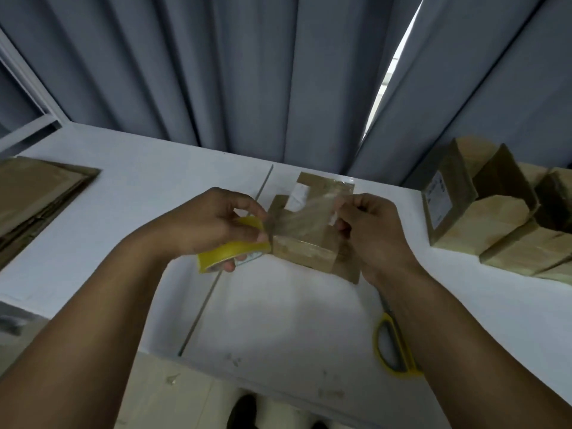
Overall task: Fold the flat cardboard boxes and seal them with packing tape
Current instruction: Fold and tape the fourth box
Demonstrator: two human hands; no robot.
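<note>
Left hand [213,221] grips tape roll [230,253], right hand [368,230] pinches tape end [332,212]: strip stretched taut over box [305,243] mid-frame, ready for sealing flaps.

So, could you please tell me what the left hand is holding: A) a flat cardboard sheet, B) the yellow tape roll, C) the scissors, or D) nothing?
B: the left hand grips the yellow tape roll, while the right hand pinches its pulled-out strip.
</note>
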